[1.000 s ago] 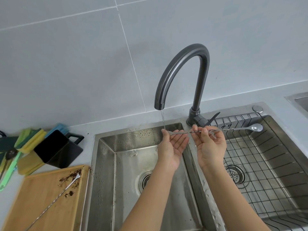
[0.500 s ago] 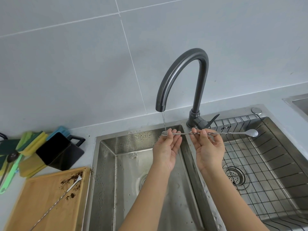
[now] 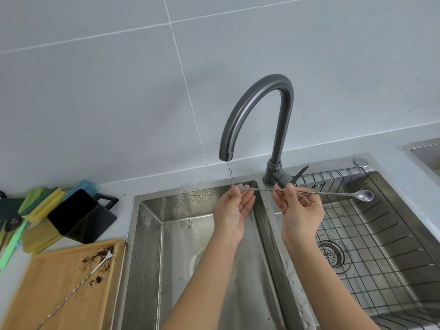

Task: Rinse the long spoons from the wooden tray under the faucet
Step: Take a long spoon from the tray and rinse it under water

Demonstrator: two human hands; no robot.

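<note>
A long twisted metal spoon (image 3: 338, 193) lies level across the sink divider, its bowl out to the right over the wire rack. My right hand (image 3: 298, 208) pinches its middle between thumb and fingers. My left hand (image 3: 232, 210), palm up, pinches the spoon's left end right under the thin water stream from the dark faucet (image 3: 259, 115). A second long spoon (image 3: 78, 285) lies diagonally on the wooden tray (image 3: 47, 294) at lower left, beside brown crumbs.
The double steel sink (image 3: 178, 234) has a wire rack (image 3: 381, 246) in its right basin. A black container (image 3: 81, 215) and coloured sponges (image 3: 40, 206) sit on the counter to the left. A tiled wall rises behind.
The spoon and both hands have shifted slightly left, bringing the spoon's left end under the stream. The fingers have turned on the handle a little.
</note>
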